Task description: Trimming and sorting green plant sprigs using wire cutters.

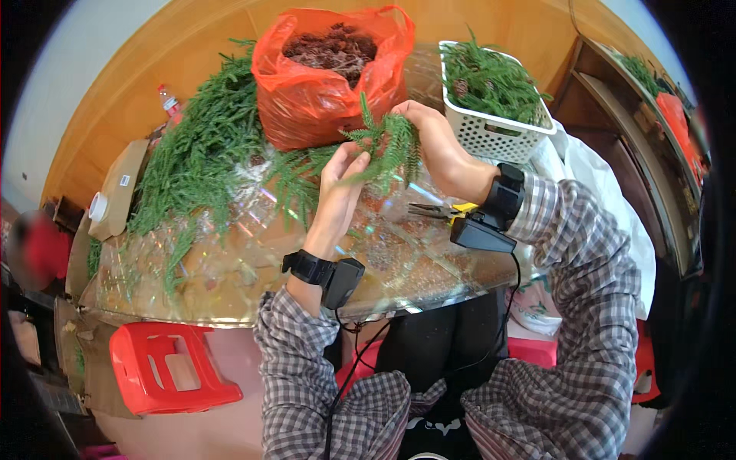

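Both hands hold one green feathery sprig [387,147] above a table covered with shiny plastic film [253,253]. My left hand [341,180] pinches the sprig's lower stem from the left. My right hand [429,134] grips its upper part from the right. A black band with a small box sits on each wrist. Behind the sprig stands an open red plastic bag [307,92] filled with dark reddish-brown bits.
A heap of green sprigs [203,157] covers the table's left. A white mesh basket [498,134] of sprigs stands at the right. Pliers with yellow handles [433,211] lie under my right wrist. A red plastic stool [169,368] stands lower left; a cardboard piece with a tape roll [100,207] lies far left.
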